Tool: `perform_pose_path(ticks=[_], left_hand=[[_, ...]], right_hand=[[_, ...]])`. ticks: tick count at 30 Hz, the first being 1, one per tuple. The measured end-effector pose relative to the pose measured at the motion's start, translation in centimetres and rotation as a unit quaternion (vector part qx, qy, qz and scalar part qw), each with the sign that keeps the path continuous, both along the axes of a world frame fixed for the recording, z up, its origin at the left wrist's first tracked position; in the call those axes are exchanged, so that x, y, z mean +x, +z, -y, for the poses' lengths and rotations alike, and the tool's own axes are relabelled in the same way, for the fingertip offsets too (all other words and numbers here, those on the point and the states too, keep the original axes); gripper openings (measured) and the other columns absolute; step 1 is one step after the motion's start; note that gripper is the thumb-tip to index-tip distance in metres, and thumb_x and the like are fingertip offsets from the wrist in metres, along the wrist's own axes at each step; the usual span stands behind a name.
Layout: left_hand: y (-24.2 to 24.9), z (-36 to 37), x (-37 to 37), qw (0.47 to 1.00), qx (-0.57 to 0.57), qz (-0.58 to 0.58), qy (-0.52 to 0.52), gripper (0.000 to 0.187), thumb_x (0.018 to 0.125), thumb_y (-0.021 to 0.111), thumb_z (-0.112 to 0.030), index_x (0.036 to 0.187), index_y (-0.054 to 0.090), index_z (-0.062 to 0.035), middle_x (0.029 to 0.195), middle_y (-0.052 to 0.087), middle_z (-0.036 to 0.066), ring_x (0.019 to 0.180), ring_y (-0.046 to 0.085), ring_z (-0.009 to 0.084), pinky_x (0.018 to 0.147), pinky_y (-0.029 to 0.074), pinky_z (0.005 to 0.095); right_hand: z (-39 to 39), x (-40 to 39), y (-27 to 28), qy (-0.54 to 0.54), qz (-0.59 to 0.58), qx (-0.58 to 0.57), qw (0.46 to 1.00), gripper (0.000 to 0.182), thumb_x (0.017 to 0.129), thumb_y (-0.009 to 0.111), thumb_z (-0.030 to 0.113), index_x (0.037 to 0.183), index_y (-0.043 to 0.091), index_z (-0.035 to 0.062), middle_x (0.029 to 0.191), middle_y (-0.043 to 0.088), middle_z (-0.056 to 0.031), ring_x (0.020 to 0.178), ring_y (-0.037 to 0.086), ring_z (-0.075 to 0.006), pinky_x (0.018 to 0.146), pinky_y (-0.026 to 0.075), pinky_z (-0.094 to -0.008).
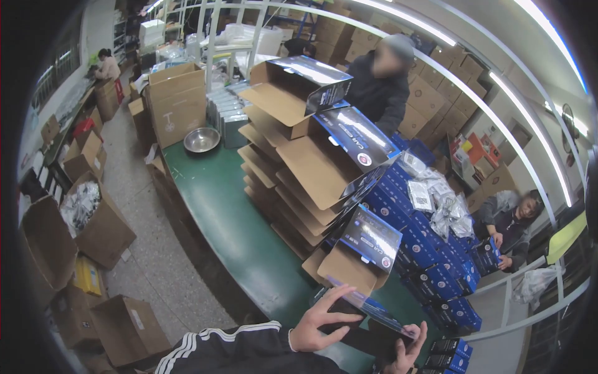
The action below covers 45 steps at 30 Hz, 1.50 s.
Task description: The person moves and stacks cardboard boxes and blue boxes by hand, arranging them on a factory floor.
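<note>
My left hand (319, 319) grips the left end of a flat dark item with a glossy bluish top (374, 311), fingers spread over it. My right hand (406, 354) pinches its right end. The item's exact kind does not show. Just beyond it lies a blue printed carton (372, 237) with its brown flaps open towards me. Behind that carton rises a tall stack of similar open blue cartons (358, 140), their brown flaps sticking out to the left. All of these are on the green table (224, 206).
A metal bowl (202, 140) sits near the table's far left edge, by a large brown box (177, 109). Closed blue boxes (430, 255) are piled at right, topped with silvery packets (436, 196). One person (381, 81) stands behind the stack; another (511, 224) handles a blue box.
</note>
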<state>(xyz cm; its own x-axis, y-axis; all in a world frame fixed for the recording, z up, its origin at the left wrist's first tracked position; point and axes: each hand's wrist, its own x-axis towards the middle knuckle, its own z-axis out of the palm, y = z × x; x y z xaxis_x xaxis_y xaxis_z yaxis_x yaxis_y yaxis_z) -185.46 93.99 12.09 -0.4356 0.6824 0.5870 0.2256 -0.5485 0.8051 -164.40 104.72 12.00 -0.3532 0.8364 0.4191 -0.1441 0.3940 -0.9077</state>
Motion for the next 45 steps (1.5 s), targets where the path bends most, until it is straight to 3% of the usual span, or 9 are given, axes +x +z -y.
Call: perform_pose_path(ticks=[5, 8, 14, 17, 23, 31, 35, 37, 45], left_hand=[[-0.1, 0.8, -0.6, 0.997, -0.041, 0.007, -0.061, 0.047, 0.089, 0.053, -0.026, 0.134, 0.044, -0.0173, 0.148, 0.027, 0.015, 0.137, 0.026, 0.033, 0.11, 0.018, 0.0516], [-0.6, 0.6, -0.5, 0.997, -0.042, -0.01, -0.064, 0.041, 0.093, 0.045, -0.038, 0.131, 0.048, -0.023, 0.144, 0.033, 0.011, 0.136, 0.025, 0.0319, 0.109, 0.016, 0.0553], [-0.5, 0.5, -1.0, 0.998, -0.054, 0.023, -0.038, 0.022, 0.09, 0.046, -0.007, 0.094, 0.066, -0.0137, 0.12, 0.043, 0.01, 0.116, 0.041, 0.0247, 0.101, 0.028, 0.038], [-0.4, 0.4, -1.1, 0.995, -0.093, -0.008, -0.021, 0.014, 0.084, 0.056, -0.009, 0.091, 0.065, -0.0162, 0.118, 0.043, 0.009, 0.113, 0.044, 0.0234, 0.101, 0.029, 0.0364], [0.5, 0.3, -2.1, 0.986, -0.161, 0.026, 0.015, 0.017, 0.087, 0.061, -0.009, 0.087, 0.074, -0.0196, 0.111, 0.05, 0.005, 0.106, 0.052, 0.0183, 0.099, 0.035, 0.0299], [7.1, 1.2, -7.8, 0.976, -0.055, 0.209, 0.028, 0.028, 0.084, 0.064, -0.024, 0.106, 0.054, -0.0103, 0.115, 0.053, 0.007, 0.114, 0.051, 0.0204, 0.1, 0.037, 0.0351], [6.2, 1.9, -10.1, 0.917, 0.145, 0.32, 0.188, 0.023, 0.091, 0.047, -0.019, 0.108, 0.051, -0.0041, 0.12, 0.048, 0.014, 0.112, 0.051, 0.0231, 0.097, 0.042, 0.0411], [4.6, 2.2, -10.7, 0.892, 0.11, 0.345, 0.272, 0.014, 0.09, 0.046, -0.017, 0.098, 0.052, -0.0076, 0.108, 0.05, 0.011, 0.102, 0.052, 0.0204, 0.089, 0.043, 0.0367], [-3.9, 1.2, -9.7, 0.854, -0.05, 0.431, 0.287, 0.011, 0.085, 0.053, -0.017, 0.092, 0.055, -0.0096, 0.098, 0.052, 0.004, 0.091, 0.053, 0.0149, 0.078, 0.046, 0.0295]], right_hand=[[0.0, -0.8, 1.0, -0.036, -0.07, -0.059, 0.995, 0.018, 0.08, 0.044, 0.022, 0.076, 0.054, 0.0078, 0.091, 0.048, -0.0132, 0.084, 0.046, -0.0172, 0.078, 0.04, -0.0297], [-4.0, 2.9, -1.8, 0.162, 0.04, 0.111, 0.98, 0.02, 0.078, 0.067, 0.007, 0.092, 0.058, 0.0177, 0.116, 0.048, -0.0128, 0.114, 0.049, -0.0185, 0.095, 0.043, -0.0302], [1.7, -1.6, 4.0, -0.009, 0.193, -0.015, 0.981, 0.029, 0.07, 0.076, 0.03, 0.074, 0.051, 0.0155, 0.128, 0.045, -0.0125, 0.118, 0.047, -0.033, 0.101, 0.032, -0.0496], [2.8, -2.9, 5.8, -0.074, 0.305, -0.075, 0.947, 0.064, 0.068, 0.076, 0.043, 0.113, 0.042, 0.0132, 0.126, 0.044, -0.0083, 0.1, 0.054, -0.0251, 0.089, 0.043, -0.0374], [2.6, -4.0, 4.8, -0.147, 0.325, -0.011, 0.934, 0.067, 0.067, 0.078, 0.028, 0.123, 0.047, 0.0119, 0.105, 0.05, -0.0089, 0.087, 0.061, -0.0224, 0.084, 0.044, -0.0339], [-3.8, -4.3, 5.5, 0.165, 0.123, -0.018, 0.978, 0.125, 0.048, 0.093, 0.028, 0.138, 0.009, 0.0059, 0.134, 0.038, -0.0169, 0.122, 0.041, -0.0258, 0.104, 0.032, -0.0421], [-8.9, -12.0, 11.4, -0.023, 0.101, 0.071, 0.992, 0.065, 0.087, 0.051, 0.035, 0.138, 0.031, -0.0003, 0.136, 0.04, -0.0176, 0.126, 0.038, -0.0272, 0.108, 0.025, -0.0387], [-11.8, -17.3, 14.3, 0.03, -0.022, -0.057, 0.998, 0.056, 0.092, 0.051, 0.034, 0.137, 0.037, 0.0021, 0.137, 0.043, -0.0118, 0.125, 0.041, -0.0214, 0.108, 0.028, -0.0333], [-18.2, -28.3, 16.2, 0.068, 0.087, -0.13, 0.985, 0.077, 0.083, 0.05, 0.063, 0.137, 0.029, 0.012, 0.133, 0.04, -0.0192, 0.114, 0.049, -0.0316, 0.085, 0.048, -0.0423]])
